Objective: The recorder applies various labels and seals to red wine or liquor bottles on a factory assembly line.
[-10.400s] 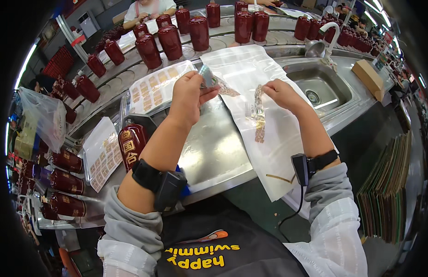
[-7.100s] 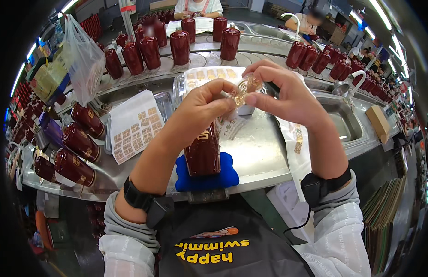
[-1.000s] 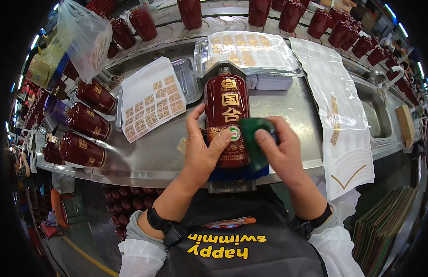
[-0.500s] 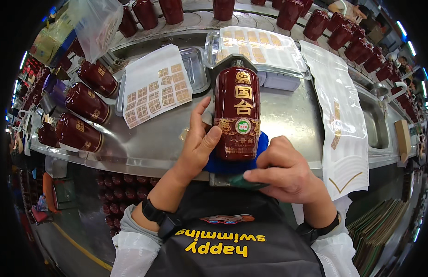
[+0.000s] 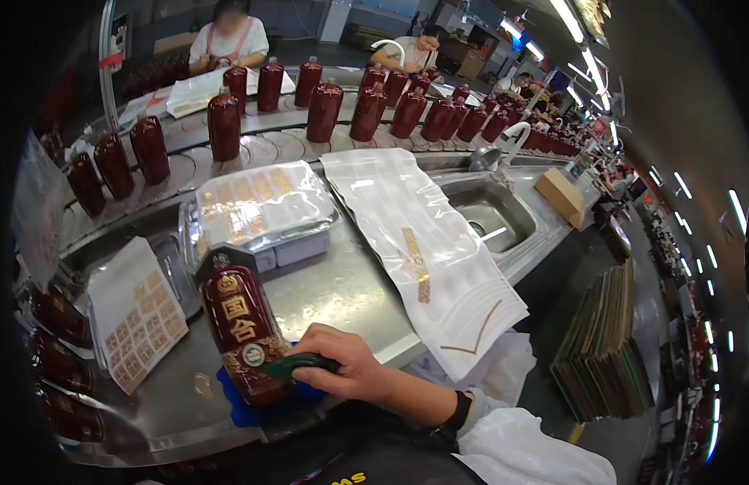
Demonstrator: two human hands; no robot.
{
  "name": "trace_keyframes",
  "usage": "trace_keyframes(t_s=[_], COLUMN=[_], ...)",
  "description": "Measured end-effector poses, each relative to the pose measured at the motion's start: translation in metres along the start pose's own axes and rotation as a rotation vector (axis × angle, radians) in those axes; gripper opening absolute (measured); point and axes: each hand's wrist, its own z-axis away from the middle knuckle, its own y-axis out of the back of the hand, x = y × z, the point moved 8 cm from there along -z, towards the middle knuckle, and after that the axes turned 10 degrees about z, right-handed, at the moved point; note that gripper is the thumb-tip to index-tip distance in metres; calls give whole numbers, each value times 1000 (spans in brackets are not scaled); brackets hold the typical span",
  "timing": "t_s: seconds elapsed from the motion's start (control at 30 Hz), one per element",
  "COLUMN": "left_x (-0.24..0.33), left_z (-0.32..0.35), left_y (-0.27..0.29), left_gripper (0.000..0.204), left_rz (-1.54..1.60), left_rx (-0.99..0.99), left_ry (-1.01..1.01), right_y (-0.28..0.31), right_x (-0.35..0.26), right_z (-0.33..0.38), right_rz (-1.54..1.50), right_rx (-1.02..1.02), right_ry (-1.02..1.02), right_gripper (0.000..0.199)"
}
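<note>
A dark red bottle [image 5: 239, 311] with gold lettering and a round green-and-white label lies face up on the steel counter. Its lower end rests on a blue pad [image 5: 244, 414], and its neck sits against a dark angled support [image 5: 206, 260]. My right hand [image 5: 346, 370] is closed around a dark green, flat scraper-like piece [image 5: 300, 364], whose tip meets the bottle's lower front beside the round label. My left hand is out of sight.
Left of the bottle, a sheet of gold stickers [image 5: 140, 323] lies on a metal tray. Behind it, a sticker sheet [image 5: 261, 198] covers another tray. A long white sheet [image 5: 391, 234] stretches beside the sink [image 5: 492, 212]. Red bottles [image 5: 324, 113] line the conveyor; people work beyond.
The view has swung right and up, so the bottle sits further left in it. My right hand has brought the green piece onto the bottle. My left hand has left the view.
</note>
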Motion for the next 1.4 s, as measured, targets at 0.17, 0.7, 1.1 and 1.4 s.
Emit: trace_keyframes(t_s=[0.17, 0.7, 1.1, 1.4], left_x=[8, 31, 47, 72], left_z=[-1, 10, 16, 20], left_y=[4, -6, 22, 50], left_gripper=[99, 97, 96, 95], left_rz=[58, 151, 238, 298], left_rx=[-34, -235, -315, -377], left_ry=[-21, -119, -163, -183], right_y=[9, 13, 14, 12], right_x=[-3, -2, 1, 2], right_z=[-2, 5, 7, 4], right_rz=[12, 24, 27, 39], right_rx=[57, 63, 66, 48], right_ry=[48, 48, 37, 33], right_gripper=[23, 24, 25, 24])
